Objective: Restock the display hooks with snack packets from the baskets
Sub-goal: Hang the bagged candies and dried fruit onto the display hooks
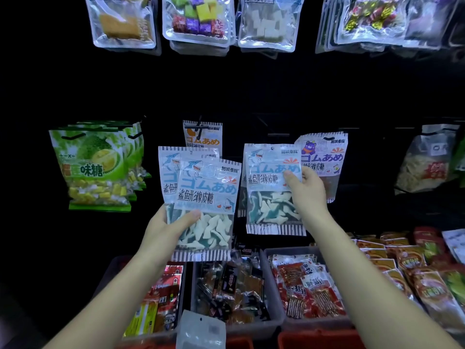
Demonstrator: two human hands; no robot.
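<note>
My left hand (167, 229) grips two overlapping blue-and-white shark gummy packets (206, 202) by their lower left, held up in front of the dark display wall. My right hand (307, 190) holds a third shark gummy packet (271, 187) by its right edge, lifted to the height of the hooks. Behind these, an orange-print gummy packet (202, 133) hangs on a black hook (198, 127). A purple bear gummy packet (324, 157) hangs just behind my right hand. Grey baskets (273, 308) of snack packets stand below.
Green durian candy bags (95, 167) hang at the left. Clear packets of sweets (196, 21) hang along the top row. A clear bag with pale strips (425, 162) hangs at the right. Red and orange snack packets (412, 263) lie piled at the lower right.
</note>
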